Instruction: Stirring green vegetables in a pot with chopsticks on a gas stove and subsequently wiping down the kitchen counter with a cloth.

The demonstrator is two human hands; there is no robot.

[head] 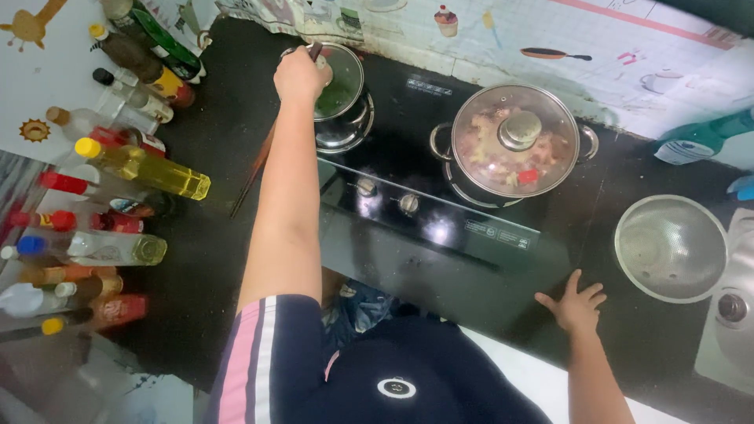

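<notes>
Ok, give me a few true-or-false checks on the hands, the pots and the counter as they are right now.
1. The left hand holds chopsticks over the small pot. True.
2. The right hand grips the lid knob. False: it rests flat on the counter edge.
3. The big pot is covered by a glass lid. True.
4. The metal bowl sits on the stove. False: it stands on the counter right of it.
5. Bottles line the left side. True.
</notes>
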